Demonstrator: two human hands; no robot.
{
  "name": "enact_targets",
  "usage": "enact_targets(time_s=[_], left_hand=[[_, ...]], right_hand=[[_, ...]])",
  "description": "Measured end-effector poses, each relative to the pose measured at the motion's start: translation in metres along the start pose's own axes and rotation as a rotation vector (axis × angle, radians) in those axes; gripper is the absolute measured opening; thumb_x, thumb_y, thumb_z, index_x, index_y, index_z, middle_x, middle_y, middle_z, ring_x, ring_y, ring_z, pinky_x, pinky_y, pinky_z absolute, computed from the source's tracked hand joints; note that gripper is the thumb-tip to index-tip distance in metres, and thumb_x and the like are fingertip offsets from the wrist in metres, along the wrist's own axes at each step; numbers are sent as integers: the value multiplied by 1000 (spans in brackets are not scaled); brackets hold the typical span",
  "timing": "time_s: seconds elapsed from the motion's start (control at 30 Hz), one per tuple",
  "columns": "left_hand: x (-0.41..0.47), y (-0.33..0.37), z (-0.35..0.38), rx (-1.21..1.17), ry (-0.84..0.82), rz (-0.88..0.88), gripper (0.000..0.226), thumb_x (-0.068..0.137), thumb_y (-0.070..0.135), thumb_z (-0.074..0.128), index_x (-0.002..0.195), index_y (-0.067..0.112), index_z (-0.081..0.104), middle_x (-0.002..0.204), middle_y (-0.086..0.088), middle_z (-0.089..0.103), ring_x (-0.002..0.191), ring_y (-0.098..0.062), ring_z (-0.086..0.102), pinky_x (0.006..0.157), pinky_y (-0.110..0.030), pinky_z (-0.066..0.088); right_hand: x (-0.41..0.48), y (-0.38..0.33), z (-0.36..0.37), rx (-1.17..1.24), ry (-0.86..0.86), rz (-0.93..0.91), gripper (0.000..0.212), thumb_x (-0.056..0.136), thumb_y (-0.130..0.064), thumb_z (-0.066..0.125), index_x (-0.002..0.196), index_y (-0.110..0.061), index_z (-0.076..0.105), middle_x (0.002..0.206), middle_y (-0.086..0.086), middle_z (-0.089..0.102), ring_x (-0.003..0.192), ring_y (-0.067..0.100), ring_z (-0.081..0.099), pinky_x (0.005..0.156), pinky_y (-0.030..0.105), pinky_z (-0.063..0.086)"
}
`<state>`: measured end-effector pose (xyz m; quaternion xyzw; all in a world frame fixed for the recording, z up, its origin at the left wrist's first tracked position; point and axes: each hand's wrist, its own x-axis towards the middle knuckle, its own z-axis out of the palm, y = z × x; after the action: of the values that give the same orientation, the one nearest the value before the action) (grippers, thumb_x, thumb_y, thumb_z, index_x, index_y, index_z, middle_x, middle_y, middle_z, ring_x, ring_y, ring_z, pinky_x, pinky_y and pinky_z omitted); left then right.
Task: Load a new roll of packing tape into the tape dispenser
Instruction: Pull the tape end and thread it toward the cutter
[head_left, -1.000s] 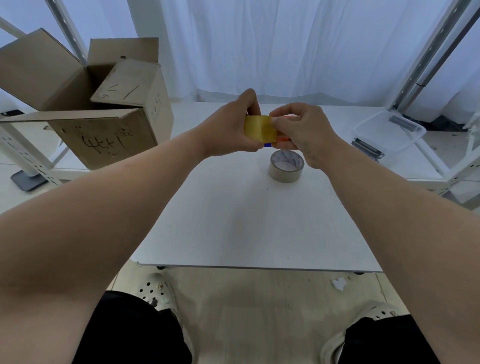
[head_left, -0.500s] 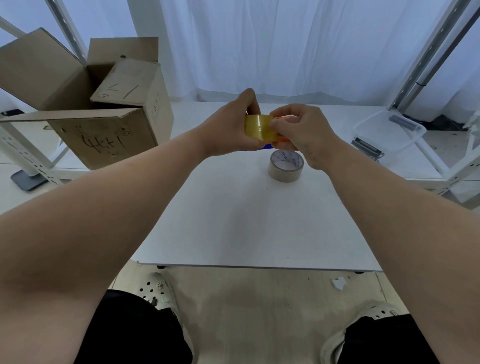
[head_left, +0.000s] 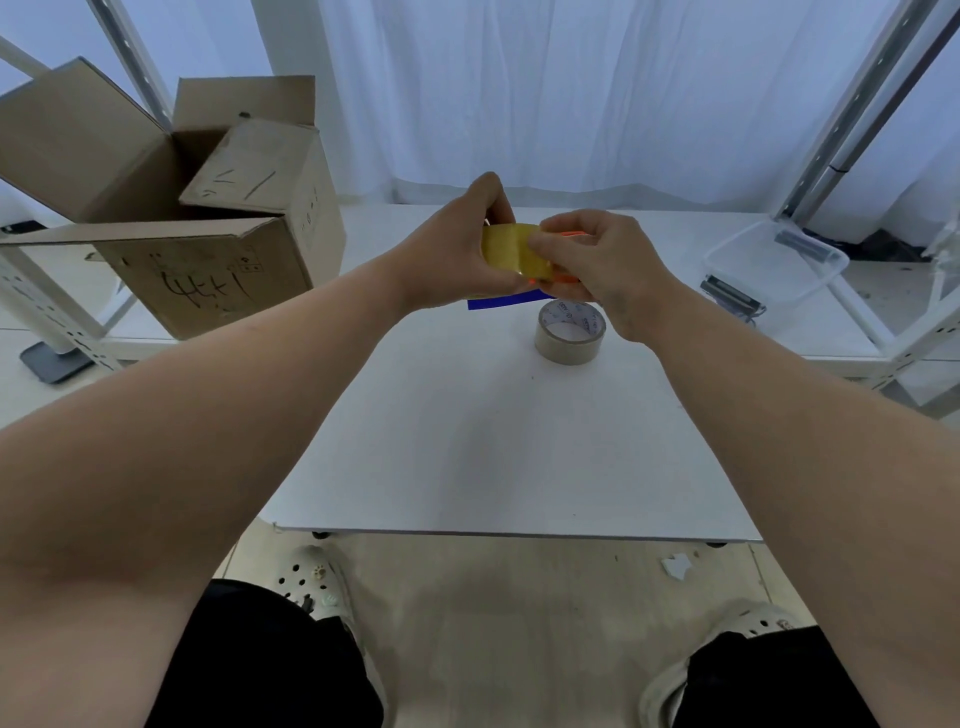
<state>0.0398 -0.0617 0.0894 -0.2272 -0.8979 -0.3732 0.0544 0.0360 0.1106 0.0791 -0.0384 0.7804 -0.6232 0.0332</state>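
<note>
I hold a yellow roll of packing tape (head_left: 511, 254) above the far middle of the white table (head_left: 498, 447). My left hand (head_left: 457, 254) grips the roll from its left side. My right hand (head_left: 597, 260) is closed on the orange tape dispenser (head_left: 566, 280), most of which is hidden under its fingers; its fingertips also touch the roll. A blue part of the dispenser (head_left: 506, 300) sticks out below my hands. A second, pale roll of tape (head_left: 570, 332) lies flat on the table just under my right hand.
An open cardboard box (head_left: 208, 223) with handwriting stands on a shelf to the left. A clear plastic container (head_left: 774, 265) sits on a shelf at the right. Metal rack posts (head_left: 852, 98) rise on both sides. My knees and shoes are below the table's near edge.
Both hands stay together at the same spot. The roll has turned a little in my hands, and more of the blue part shows beneath them.
</note>
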Motion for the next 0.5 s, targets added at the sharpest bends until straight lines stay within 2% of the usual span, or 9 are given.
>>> enact_targets(time_s=[0.07, 0.13, 0.33, 0.4, 0.5], left_hand=[[0, 0, 0, 2, -3, -2, 52, 71, 29, 80, 99, 18, 38, 88, 14, 46, 76, -8, 51, 52, -7, 44], [1, -1, -1, 0, -2, -3, 52, 71, 28, 80, 100, 18, 38, 89, 14, 46, 78, -8, 52, 53, -8, 45], [0, -6, -3, 2, 6, -10, 52, 71, 27, 80, 101, 16, 39, 91, 12, 47, 78, -7, 52, 54, -10, 46], [0, -6, -4, 8, 8, -16, 52, 71, 26, 79, 102, 16, 39, 92, 10, 47, 78, -7, 52, 54, -10, 46], [0, -6, -4, 19, -7, -16, 53, 71, 29, 80, 103, 18, 39, 92, 13, 47, 79, -7, 53, 55, -11, 47]], right_hand=[[-1, 0, -1, -35, -5, -21, 33, 84, -23, 71, 115, -16, 60, 117, 5, 60, 97, 18, 64, 68, 22, 60], [-1, 0, -2, -49, -6, -30, 38, 86, -22, 69, 121, -14, 58, 123, 7, 60, 102, 21, 64, 73, 24, 60], [0, -1, 2, -67, -1, -35, 33, 91, -11, 59, 124, -13, 57, 127, 9, 58, 111, 27, 62, 74, 24, 60], [1, 0, 4, -63, 15, -27, 33, 90, -6, 55, 123, -13, 58, 126, 9, 57, 113, 29, 60, 75, 27, 61], [1, -1, 6, -77, 18, 12, 35, 89, -12, 58, 124, -14, 58, 124, 7, 57, 113, 29, 60, 83, 35, 60]])
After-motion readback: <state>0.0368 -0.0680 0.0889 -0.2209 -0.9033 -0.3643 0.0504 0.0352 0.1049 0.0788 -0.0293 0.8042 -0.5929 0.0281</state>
